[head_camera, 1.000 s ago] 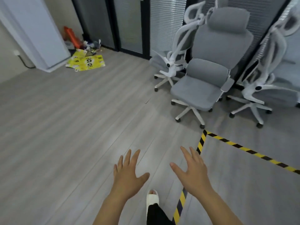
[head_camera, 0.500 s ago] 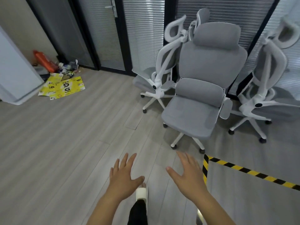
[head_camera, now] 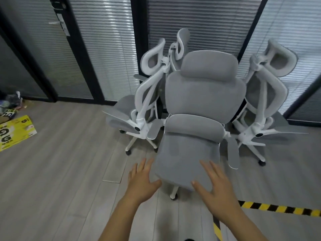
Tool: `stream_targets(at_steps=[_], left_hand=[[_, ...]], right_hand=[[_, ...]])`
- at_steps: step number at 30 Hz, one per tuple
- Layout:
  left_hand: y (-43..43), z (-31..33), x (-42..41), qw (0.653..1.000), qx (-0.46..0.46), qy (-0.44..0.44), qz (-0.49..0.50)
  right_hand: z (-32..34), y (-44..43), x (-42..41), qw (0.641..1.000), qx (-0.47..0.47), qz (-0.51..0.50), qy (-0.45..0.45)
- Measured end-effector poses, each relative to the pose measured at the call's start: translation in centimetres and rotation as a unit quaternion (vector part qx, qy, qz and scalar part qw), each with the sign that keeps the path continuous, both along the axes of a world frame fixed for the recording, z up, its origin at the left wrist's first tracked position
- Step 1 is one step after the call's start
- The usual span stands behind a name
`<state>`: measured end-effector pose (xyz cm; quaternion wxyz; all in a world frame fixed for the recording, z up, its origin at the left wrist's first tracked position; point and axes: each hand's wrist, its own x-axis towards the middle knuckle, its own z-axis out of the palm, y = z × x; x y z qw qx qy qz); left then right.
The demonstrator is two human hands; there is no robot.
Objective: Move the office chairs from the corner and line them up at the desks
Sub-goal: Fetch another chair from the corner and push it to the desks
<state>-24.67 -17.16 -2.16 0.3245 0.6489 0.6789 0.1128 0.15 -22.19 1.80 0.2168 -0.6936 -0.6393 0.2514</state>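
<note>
Your left hand (head_camera: 142, 181) reaches out in front of you, palm down, fingers straight and spread, holding nothing. It sits at the front left corner of the grey chair (head_camera: 203, 94), with the thumb pointing toward the front edge of the seat (head_camera: 187, 157). Whether the thumb touches the fabric cannot be told from the head view. Your right hand (head_camera: 217, 186) is likewise spread and relaxed, gripping nothing. Its fingers overlap the front right part of the seat and its thumb lies along the front edge, but contact is not clear there either.

The grey chair stands directly ahead of you, upright on the wood floor (head_camera: 60, 180) and facing you. It has a padded headrest on top and a lumbar cushion just above the seat. One armrest (head_camera: 232, 153) juts forward beside the seat, near your right fingertips.

Just beside the grey chair on your left stands a white-framed mesh chair (head_camera: 141, 122), turned sideways. A second white-framed chair (head_camera: 261, 108) stands just beside it on your right. The headrest of another chair (head_camera: 182, 39) shows behind them. All are bunched against a glass partition with blinds (head_camera: 107, 58).

A strip of black-and-yellow tape (head_camera: 278, 207) runs across the floor to the right of your right forearm. A yellow printed cardboard sheet (head_camera: 15, 134) lies flat on the floor at the far left, well apart from the chairs.
</note>
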Motion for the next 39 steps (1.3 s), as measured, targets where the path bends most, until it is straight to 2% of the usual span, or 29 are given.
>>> stream_targets(at_steps=[4,8,13,17,19,22,26,29,34,36,39], left_hand=[[8.0,-1.0,1.0,0.999,-0.013,-0.001,-0.050],[17.5,-0.4,1.0,0.997,-0.004,0.019,-0.071],[28.8,4.0,1.0,0.993,0.032,0.052,-0.097],[36.7,6.0,0.8,0.980,0.088,0.127,-0.129],[40.0,6.0,1.2,0.973,0.088,0.152,-0.151],[45.1,6.5,2.4,0.966,0.084,0.160,-0.186],[52.5,7.2,5.0,0.960,0.093,0.135,-0.226],[57.5,6.8,6.7,0.944,0.110,0.156,-0.269],[63.9,5.1,8.6,0.913,0.122,0.191,-0.338],[65.5,4.6,9.2,0.913,0.126,0.162,-0.351],[66.7,4.0,9.8,0.930,0.080,0.046,-0.355]], right_hand=[[-2.4,6.5,1.6,0.997,-0.051,-0.048,0.006],[-2.0,17.1,3.1,0.997,-0.016,-0.079,-0.008],[0.8,32.0,3.6,0.996,0.042,-0.081,-0.010],[5.0,42.9,3.1,0.990,0.080,-0.075,-0.084],[7.5,47.4,2.4,0.985,0.103,-0.064,-0.119],[9.8,53.2,1.7,0.976,0.116,-0.057,-0.175],[11.4,60.9,1.2,0.966,0.089,-0.111,-0.216],[10.5,64.7,0.4,0.958,0.040,-0.169,-0.230],[8.2,66.1,-1.4,0.936,0.092,-0.235,-0.246],[7.7,66.0,-1.4,0.934,0.113,-0.233,-0.247],[7.3,64.9,-0.7,0.934,0.147,-0.228,-0.232]])
